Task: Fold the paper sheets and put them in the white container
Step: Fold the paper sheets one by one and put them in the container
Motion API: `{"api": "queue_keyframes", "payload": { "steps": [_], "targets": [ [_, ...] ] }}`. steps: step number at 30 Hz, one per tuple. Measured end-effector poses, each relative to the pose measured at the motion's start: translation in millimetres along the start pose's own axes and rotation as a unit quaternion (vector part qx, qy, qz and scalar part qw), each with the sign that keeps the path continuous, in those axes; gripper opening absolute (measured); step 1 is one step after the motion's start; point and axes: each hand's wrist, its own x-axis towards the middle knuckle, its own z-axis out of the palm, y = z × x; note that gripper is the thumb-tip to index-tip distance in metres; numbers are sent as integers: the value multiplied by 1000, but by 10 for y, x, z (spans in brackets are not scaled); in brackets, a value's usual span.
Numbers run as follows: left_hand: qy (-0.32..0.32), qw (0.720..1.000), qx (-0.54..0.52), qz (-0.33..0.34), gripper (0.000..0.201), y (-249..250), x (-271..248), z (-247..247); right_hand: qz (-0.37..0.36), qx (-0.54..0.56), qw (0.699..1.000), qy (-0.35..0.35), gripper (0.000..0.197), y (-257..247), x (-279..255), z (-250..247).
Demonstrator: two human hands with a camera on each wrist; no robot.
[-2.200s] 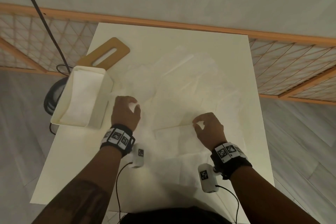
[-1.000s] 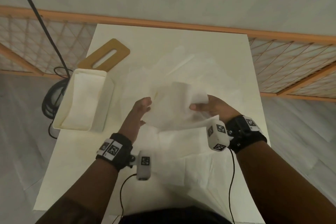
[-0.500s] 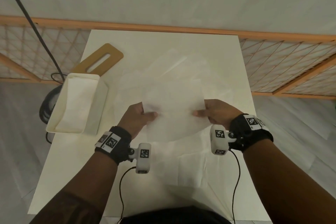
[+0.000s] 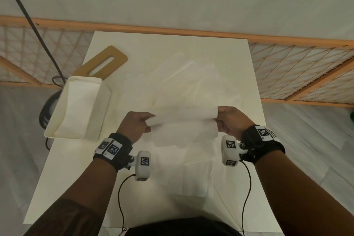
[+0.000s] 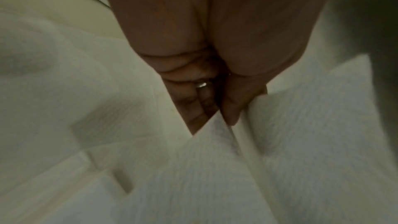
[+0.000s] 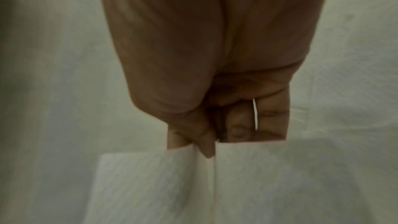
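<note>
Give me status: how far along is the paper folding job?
Done: the white container at table left already holds white paper, apparently folded. In hand: the left hand and right hand each pinch an end of one paper sheet, held above the table and doubled over mid-fold; both wrist views show the grip on the fold. Left: loose sheets remain spread on the table, unfolded; count unclear.

One white paper sheet point(image 4: 183, 124) is held up, bent in half. More paper sheets point(image 4: 191, 174) lie flat below. The white container point(image 4: 80, 109), holding folded sheets, stands left.
</note>
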Motion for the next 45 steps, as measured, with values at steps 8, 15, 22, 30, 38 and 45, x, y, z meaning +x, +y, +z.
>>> {"api": "queue_keyframes", "payload": {
  "steps": [8,15,22,30,38,45],
  "targets": [
    [-91,986,-119,-71,45,-16,-24,118,82,86,993,-24,38,57,-73,-114],
    [-51,969,240,-19,24,-339,-36,277,44,-141,988,33,20,464,-41,-66],
    [5,950,309,36,20,-581,-109,391,-14,-316,943,100,16,736,55,22],
    [8,941,334,48,18,-705,-86,389,-23,-382,913,139,14,782,126,147],
    [4,907,413,76,20,-725,-128,481,-44,-401,888,220,26,498,355,305],
    [-37,848,522,87,64,-708,-144,586,50,-310,917,245,74,179,755,502]
  ]
}}
